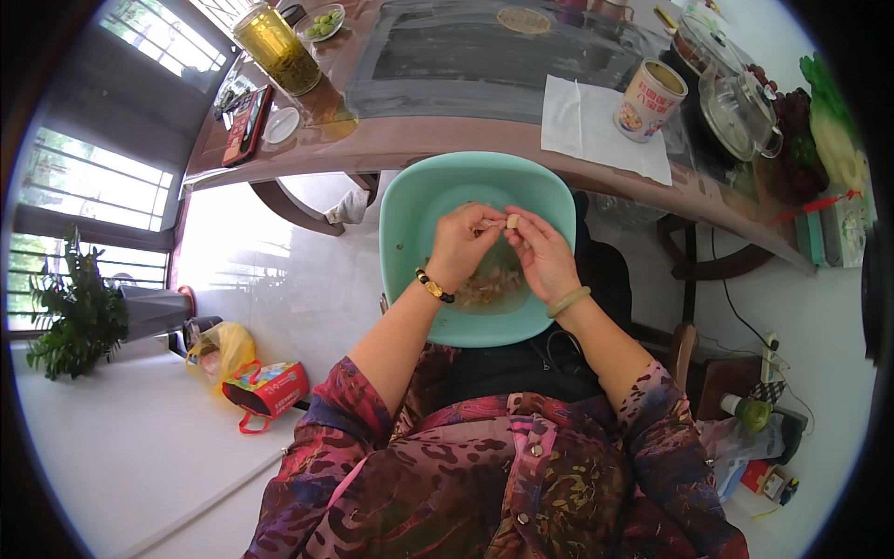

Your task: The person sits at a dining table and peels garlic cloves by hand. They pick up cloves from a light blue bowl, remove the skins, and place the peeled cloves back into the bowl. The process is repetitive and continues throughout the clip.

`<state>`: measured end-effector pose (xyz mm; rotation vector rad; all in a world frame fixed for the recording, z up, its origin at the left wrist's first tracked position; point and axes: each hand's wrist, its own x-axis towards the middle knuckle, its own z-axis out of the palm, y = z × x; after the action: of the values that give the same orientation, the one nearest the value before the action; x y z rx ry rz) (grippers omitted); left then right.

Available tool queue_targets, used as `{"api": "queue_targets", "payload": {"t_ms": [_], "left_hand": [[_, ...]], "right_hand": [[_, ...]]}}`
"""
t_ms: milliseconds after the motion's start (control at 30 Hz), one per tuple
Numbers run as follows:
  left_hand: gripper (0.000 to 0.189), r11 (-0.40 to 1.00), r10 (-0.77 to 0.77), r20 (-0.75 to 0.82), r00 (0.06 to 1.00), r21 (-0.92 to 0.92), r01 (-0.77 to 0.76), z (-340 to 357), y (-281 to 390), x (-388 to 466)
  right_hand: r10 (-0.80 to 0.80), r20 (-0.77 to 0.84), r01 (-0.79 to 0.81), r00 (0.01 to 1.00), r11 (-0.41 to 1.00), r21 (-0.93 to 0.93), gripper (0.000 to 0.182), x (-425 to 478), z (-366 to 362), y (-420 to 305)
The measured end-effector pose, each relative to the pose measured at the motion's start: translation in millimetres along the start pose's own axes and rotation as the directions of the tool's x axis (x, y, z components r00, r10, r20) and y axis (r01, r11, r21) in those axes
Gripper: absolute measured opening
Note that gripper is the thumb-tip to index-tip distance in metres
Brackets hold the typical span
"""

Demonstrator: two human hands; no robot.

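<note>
A mint-green plastic basin (412, 279) rests on the lap, below the table's edge. Both hands are over it, their fingertips nearly meeting. My left hand (464, 241), with a dark beaded bracelet at the wrist, pinches a thin, pale scrap. Between the fingertips of my right hand (545, 255) is a small pale-yellow piece, perhaps a peeled clove or nut; a light-green bangle circles that wrist. Brownish, skin-like scraps (489, 288) lie in the bottom of the basin, in what looks like shallow water, partly hidden by the hands.
On the table (447, 133) stand a glass jar of yellow liquid (279, 52), a red phone-like device (248, 126), a printed can (649, 101) on a white paper towel (576, 126), and a lidded glass pot (740, 115). A red bag (269, 391) is on the floor at left.
</note>
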<state>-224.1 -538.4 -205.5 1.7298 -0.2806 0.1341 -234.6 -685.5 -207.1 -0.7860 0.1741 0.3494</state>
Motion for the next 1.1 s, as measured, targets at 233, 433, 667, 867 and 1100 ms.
{"api": "queue_targets", "payload": {"t_ms": [233, 433, 667, 867, 1100], "left_hand": [[0.008, 0.987, 0.021, -0.033, 0.999, 0.163, -0.015, 2, 4, -1], [0.008, 0.983, -0.006, -0.085, 0.996, 0.180, 0.022, 4, 6, -2], [0.004, 0.994, -0.109, -0.123, 0.986, 0.000, 0.110, 2, 3, -2], [0.006, 0.936, -0.230, -0.034, 0.973, -0.282, 0.211, -2, -13, -1], [0.012, 0.722, -0.395, 0.135, 0.909, -0.565, 0.398, -9, 5, 2]], "right_hand": [[0.008, 0.054, -0.003, 0.999, 0.996, -0.085, 0.027, 0, -5, 2], [0.009, 0.106, 0.012, 0.994, 0.981, -0.194, 0.027, 0, -6, 4], [-0.040, 0.078, 0.059, 0.996, 0.964, -0.260, 0.020, 0, -7, 5], [-0.065, 0.038, 0.072, 0.997, 0.964, -0.257, 0.019, -4, -2, 3], [-0.106, 0.074, 0.122, 0.992, 0.955, -0.270, 0.019, -3, -4, 3]]}}
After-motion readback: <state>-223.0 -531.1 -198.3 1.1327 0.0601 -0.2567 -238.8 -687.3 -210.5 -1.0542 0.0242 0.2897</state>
